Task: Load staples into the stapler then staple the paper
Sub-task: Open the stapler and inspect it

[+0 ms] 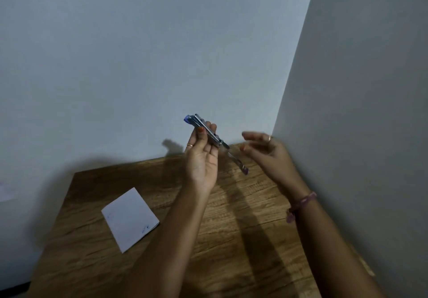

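One stapler [205, 130] pinched in left hand [201, 159] – blue nose up-left; right hand [266, 152] fingers loosely apart.

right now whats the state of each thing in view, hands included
stapler: held up above the table, its pusher rod pulled out and hanging from the rear end
left hand: grips the stapler body, thumb across it
right hand: blurred, fingers spread loosely, apart from the stapler, holding nothing
paper: folded, lying flat on the table, untouched
table: wooden, set in the wall corner
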Demonstrator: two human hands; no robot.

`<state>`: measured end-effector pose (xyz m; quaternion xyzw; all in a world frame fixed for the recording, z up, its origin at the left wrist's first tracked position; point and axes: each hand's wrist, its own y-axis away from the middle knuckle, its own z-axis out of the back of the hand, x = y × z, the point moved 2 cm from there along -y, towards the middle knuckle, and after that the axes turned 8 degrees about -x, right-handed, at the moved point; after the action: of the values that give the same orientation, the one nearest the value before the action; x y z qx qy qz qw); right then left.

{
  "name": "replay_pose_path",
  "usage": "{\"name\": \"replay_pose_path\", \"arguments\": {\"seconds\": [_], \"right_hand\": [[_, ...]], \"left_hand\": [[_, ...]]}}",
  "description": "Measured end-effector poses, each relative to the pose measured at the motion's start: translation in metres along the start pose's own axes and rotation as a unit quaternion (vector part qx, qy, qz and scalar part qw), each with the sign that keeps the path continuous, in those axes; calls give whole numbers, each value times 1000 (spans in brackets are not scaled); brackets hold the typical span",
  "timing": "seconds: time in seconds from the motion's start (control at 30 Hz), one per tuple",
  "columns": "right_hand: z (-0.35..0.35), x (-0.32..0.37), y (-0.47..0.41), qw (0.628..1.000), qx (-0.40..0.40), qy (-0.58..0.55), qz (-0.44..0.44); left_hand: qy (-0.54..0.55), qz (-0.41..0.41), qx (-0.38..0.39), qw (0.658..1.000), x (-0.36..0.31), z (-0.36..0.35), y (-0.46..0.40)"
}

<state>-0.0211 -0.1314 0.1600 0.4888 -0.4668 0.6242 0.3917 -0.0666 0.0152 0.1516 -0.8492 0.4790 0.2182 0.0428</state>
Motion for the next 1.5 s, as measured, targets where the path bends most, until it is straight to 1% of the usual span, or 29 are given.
{"name": "replay_pose_path", "arguments": {"seconds": [0.1,0.17,0.3,0.4,0.47,0.57,0.63,0.73,0.87,0.93,1.0,1.03,1.1,1.2,1.27,1.33,1.4,1.43,1.5], "right_hand": [[-10,36,-5,993,20,46,108],[-20,51,-8,986,36,81,144],[-30,57,-14,974,72,156,146],[-26,59,-15,981,112,117,108],[-23,61,-14,979,134,113,106],[-25,66,-13,971,103,164,143],[-28,70,-13,966,77,185,166],[-33,73,-15,957,67,209,189],[-39,73,-19,937,63,270,214],[-42,70,-22,930,67,286,219],[-42,69,-25,928,52,290,229],[-40,68,-28,932,42,279,227],[-33,64,-33,956,20,218,195],[-20,55,-39,993,-10,49,109],[-14,47,-40,996,-20,-64,62],[-9,37,-39,990,-27,-137,21],[-5,27,-39,983,-21,-181,-13],[-4,23,-39,980,-12,-195,-28],[-2,15,-39,975,8,-216,-54]], "left_hand": [[-60,-8,13,998,3,1,12],[-90,-14,21,996,6,0,20],[-126,-20,24,992,8,-4,32],[-138,-13,27,990,3,-5,35],[-143,-17,35,989,-5,-8,34],[-185,-57,45,980,-14,-15,30],[-206,-84,32,974,-15,-19,28],[-226,-121,15,967,-13,-22,26],[-225,-142,-16,964,-5,-19,25],[-220,-151,-29,963,-2,-18,24],[-203,-166,-33,964,-1,-16,23],[-193,-171,-33,966,-1,-15,24],[-163,-168,-34,972,-2,-11,24],[-80,-133,-33,987,-9,-3,22],[-32,-96,-35,994,-12,3,21],[4,-40,-33,999,-10,11,22],[28,34,-24,999,-5,19,24],[25,72,-22,997,-2,23,25],[-17,160,-22,987,4,32,25]]}}
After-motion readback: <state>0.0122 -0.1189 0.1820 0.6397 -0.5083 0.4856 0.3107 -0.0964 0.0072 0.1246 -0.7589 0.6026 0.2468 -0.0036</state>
